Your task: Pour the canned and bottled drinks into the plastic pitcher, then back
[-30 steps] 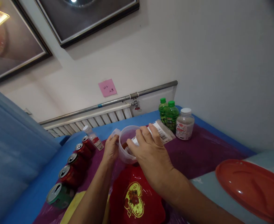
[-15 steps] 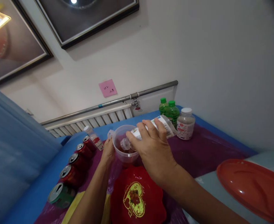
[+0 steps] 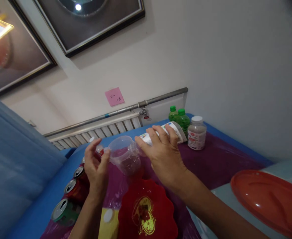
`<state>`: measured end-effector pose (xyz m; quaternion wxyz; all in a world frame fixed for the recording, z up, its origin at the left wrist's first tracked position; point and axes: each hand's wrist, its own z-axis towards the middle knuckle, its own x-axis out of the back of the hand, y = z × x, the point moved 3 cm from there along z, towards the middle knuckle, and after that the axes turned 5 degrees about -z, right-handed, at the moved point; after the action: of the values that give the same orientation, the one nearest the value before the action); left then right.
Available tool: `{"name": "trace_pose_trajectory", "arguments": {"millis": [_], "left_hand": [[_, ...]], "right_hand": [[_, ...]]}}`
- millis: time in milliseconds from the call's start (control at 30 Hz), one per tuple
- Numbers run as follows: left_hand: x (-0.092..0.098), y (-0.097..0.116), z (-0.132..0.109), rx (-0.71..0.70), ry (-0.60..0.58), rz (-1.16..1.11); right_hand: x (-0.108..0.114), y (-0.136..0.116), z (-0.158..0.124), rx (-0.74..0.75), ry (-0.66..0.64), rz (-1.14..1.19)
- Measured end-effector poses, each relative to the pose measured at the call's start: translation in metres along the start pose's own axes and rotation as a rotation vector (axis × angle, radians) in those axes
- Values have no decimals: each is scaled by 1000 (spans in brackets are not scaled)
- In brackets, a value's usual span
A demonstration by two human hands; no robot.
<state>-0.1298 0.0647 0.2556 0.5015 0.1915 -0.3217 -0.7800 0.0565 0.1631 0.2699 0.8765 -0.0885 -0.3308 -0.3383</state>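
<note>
My right hand is closed around a tilted plastic bottle with a white label, its neck pointing down at a clear plastic measuring cup. The cup is lifted off the table and tilted, with a little reddish-brown liquid inside. My left hand pinches the cup's handle between thumb and fingertips, the other fingers raised. Just below the cup lies a red scalloped dish with a yellow heart motif.
A row of red cans and a green can lines the left of the purple cloth. Two green-capped bottles and a white-capped jar stand at the back. An orange oval tray lies right. A white cap rests near the dish.
The cup has been lifted and tilted, with my left hand shifting left to its handle. The bottle's neck has come out of the cup.
</note>
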Motion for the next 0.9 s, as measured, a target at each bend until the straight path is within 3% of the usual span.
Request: {"name": "trace_pose_trajectory", "arguments": {"millis": [67,133,167,300,400,567,733,900], "left_hand": [[-15,30,-3,-262,-247,145],[-32,47,-5,-369,-444,215],[-37,51,-4,-377,-480,232],[-34,50,10,-184,-396,200],[-30,46,18,-63,-467,204],[-54,47,16,-257,-730,318],[-73,53,11,-344,-783,464],[-70,56,22,-338,-859,478]], "right_hand": [[-2,-2,-1,10,-15,6],[-3,-4,-1,10,-33,36],[-4,-4,-1,2,-46,61],[-10,3,0,-83,-109,204],[-17,8,1,-127,-129,282],[-19,4,1,-84,-77,278],[-16,0,1,24,84,196],[-14,1,0,116,204,165]]}}
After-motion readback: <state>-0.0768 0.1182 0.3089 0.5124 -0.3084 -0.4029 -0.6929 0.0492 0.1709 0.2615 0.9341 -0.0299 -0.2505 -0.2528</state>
